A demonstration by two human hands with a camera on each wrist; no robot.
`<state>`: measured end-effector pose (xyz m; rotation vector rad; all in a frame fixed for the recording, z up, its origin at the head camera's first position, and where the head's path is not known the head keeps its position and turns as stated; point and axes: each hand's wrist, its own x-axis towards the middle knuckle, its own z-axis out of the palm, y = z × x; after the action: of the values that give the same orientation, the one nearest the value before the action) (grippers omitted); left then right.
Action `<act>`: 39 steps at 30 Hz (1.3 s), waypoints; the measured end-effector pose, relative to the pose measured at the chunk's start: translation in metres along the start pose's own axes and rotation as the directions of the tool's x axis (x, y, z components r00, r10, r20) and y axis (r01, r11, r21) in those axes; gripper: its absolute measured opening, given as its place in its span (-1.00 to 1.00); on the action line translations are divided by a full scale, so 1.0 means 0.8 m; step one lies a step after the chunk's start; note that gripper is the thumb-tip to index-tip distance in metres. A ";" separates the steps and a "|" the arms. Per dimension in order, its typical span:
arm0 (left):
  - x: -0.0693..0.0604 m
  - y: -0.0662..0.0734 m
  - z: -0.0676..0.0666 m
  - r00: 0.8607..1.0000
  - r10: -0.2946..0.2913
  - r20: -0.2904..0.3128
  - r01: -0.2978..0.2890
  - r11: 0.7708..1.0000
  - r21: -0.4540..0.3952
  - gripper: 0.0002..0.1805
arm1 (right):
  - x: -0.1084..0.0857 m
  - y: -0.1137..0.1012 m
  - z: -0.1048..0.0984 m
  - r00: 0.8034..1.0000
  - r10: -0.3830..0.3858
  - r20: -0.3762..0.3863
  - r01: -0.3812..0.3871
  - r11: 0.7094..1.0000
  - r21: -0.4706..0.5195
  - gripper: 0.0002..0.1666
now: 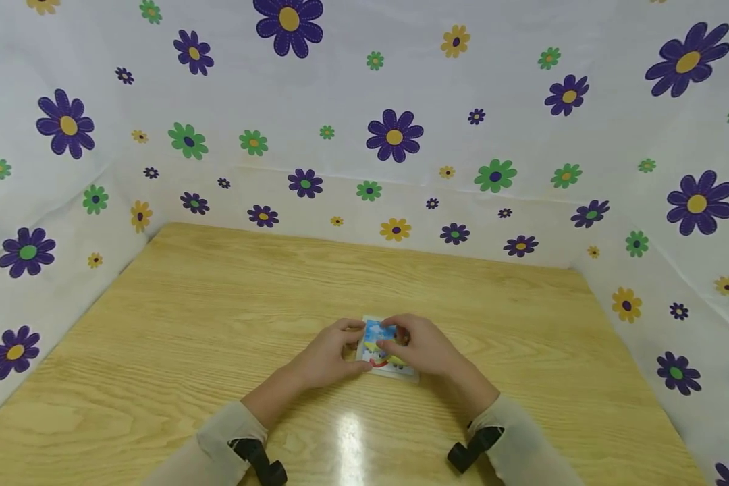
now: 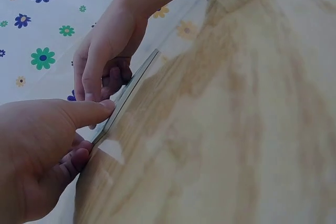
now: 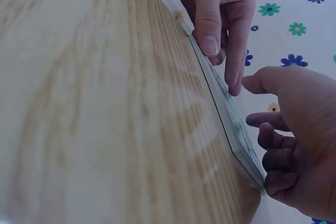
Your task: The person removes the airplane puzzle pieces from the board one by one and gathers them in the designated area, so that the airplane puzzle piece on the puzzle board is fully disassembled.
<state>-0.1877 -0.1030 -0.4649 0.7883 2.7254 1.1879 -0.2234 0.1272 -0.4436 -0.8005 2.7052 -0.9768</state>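
Note:
A small flat picture board (image 1: 403, 370) with a pale border lies on the table, its print showing blue sky, white cloud, yellow and red shapes. My left hand (image 1: 328, 354) holds it at the left side, thumb by the near corner and fingers by the far one. Above its right half is my right hand (image 1: 428, 345), thumb and forefinger reaching over the print. In the right wrist view the right thumb and forefinger stand apart with nothing visible between them. The other fingers of that hand (image 3: 310, 140) curl beside the board's edge (image 3: 223, 114).
The wood-grain table (image 1: 219, 290) stretches out around the hands. White cloth (image 1: 340, 81) printed with purple, green and yellow flowers stands behind it and along both sides. Black straps with camera mounts (image 1: 261, 462) sit on both sleeved wrists. A bright reflection shows near the front.

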 end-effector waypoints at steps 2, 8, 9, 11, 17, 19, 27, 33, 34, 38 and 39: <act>-0.001 -0.002 0.001 1.000 0.000 -0.001 0.000 1.000 -0.015 -0.30 | 0.002 0.000 0.001 1.000 0.022 0.000 -0.022 1.000 -0.019 -0.54; -0.002 -0.007 0.003 1.000 0.002 -0.027 -0.004 0.997 -0.072 -0.39 | 0.007 -0.004 0.003 0.999 0.037 0.007 -0.036 0.996 -0.076 -0.57; -0.002 -0.008 0.003 0.999 0.000 -0.034 -0.003 0.997 -0.082 -0.41 | 0.008 -0.006 0.002 0.999 0.034 0.009 -0.033 0.996 -0.084 -0.58; -0.003 -0.009 0.004 0.999 -0.012 -0.041 0.008 0.994 -0.109 -0.42 | 0.011 -0.009 0.004 1.000 0.028 0.012 -0.026 0.995 -0.093 -0.58; -0.002 -0.008 0.006 0.998 -0.048 -0.030 0.042 0.980 -0.196 -0.43 | 0.017 -0.016 0.004 0.999 0.046 0.017 -0.043 0.991 -0.126 -0.62; -0.002 -0.008 0.006 0.998 -0.050 -0.032 0.043 0.979 -0.198 -0.44 | 0.018 -0.016 0.005 0.999 0.042 0.027 -0.038 0.991 -0.128 -0.61; 0.000 -0.008 0.002 0.997 -0.057 -0.043 0.047 0.980 -0.192 -0.46 | 0.027 -0.017 0.006 0.998 0.035 0.061 -0.030 0.997 -0.078 -0.60; 0.000 -0.011 0.004 0.997 -0.069 -0.037 0.061 0.982 -0.176 -0.47 | 0.027 -0.012 0.007 0.995 0.075 0.060 -0.076 0.997 0.013 -0.59; 0.000 -0.012 0.004 0.997 -0.067 -0.040 0.060 0.983 -0.175 -0.48 | 0.027 -0.011 0.008 0.996 0.074 0.056 -0.075 0.997 0.026 -0.59; 0.000 -0.011 0.002 0.997 -0.051 -0.051 0.041 0.984 -0.176 -0.50 | 0.027 -0.015 0.009 0.998 0.064 0.021 -0.065 0.998 0.018 -0.74; 0.000 -0.011 0.002 0.998 -0.045 -0.052 0.035 0.983 -0.179 -0.49 | 0.026 -0.017 0.009 0.998 0.067 0.008 -0.067 0.998 0.008 -0.79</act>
<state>-0.1909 -0.1072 -0.4719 0.6860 2.6160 1.4407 -0.2331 0.1031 -0.4402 -0.7055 2.7013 -0.9677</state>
